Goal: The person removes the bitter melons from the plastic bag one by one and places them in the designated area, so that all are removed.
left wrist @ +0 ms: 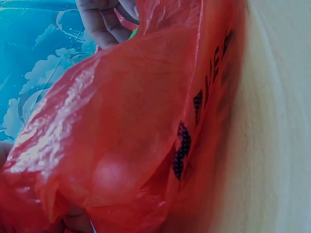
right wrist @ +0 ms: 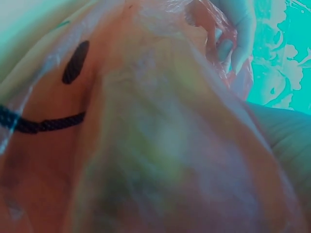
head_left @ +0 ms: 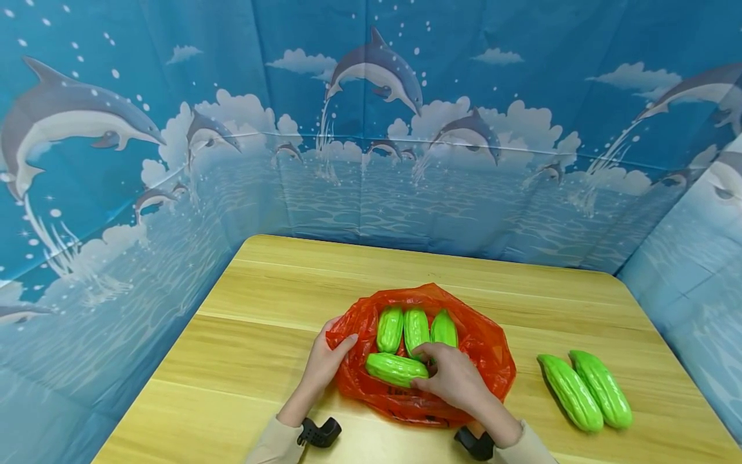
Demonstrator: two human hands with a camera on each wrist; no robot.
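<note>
Pinching bag (head_left: 495, 364) with left hand (head_left: 323, 362), gripping a gourd (head_left: 393, 369) inside with right hand (head_left: 458, 381) — showing gourds clearly from the head, just a green sliver at the left wrist. Counting one bag — four gourds inside, two on table (head_left: 232, 361).

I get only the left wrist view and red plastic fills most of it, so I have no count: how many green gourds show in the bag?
Observer: Four: a row of three gourds on the far side and a crosswise gourd on the near side.
Operator: Any outside the bag?
Observer: Yes, a pair of gourds lies on the table, to the bag's right.
Operator: And what is the right hand on?
Observer: Its thumb and fingers are at the crosswise gourd's right end.
</note>
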